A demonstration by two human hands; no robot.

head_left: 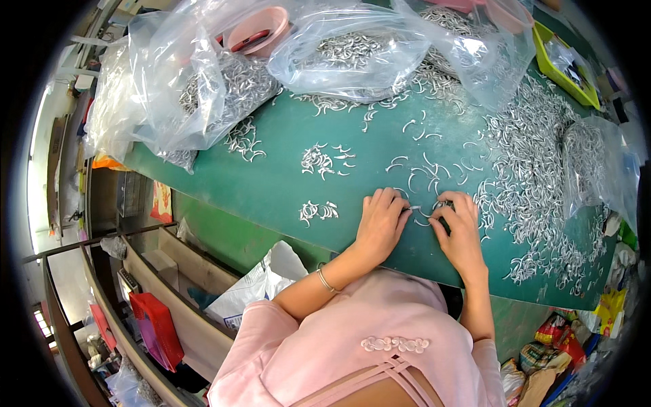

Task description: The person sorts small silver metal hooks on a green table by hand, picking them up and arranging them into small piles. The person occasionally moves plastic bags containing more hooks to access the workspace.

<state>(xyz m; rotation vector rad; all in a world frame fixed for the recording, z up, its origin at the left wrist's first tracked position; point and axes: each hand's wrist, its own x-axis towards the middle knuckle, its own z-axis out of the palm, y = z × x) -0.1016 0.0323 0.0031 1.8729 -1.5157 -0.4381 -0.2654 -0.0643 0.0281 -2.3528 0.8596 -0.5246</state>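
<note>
Small curved silver metal pieces (434,169) lie loose on the green tabletop (271,183) just beyond my hands. My left hand (382,224) is closed, and a small curved metal piece (416,208) shows at its thumb and fingertips. Beside it, my right hand (460,227) has its fingers curled in close to the table, among a few loose pieces. What those fingertips hold, if anything, is too small to tell. Left of my hands sit two little clusters of the same pieces, a nearer one (317,211) and a farther one (325,161).
A wide heap of metal pieces (532,156) covers the table's right side. Clear plastic bags of pieces (230,81) line the far edge, with a pink bowl (261,30) behind. A yellow-green tray (566,64) stands far right. Below left are a white sack (261,281) and wooden shelving (183,305).
</note>
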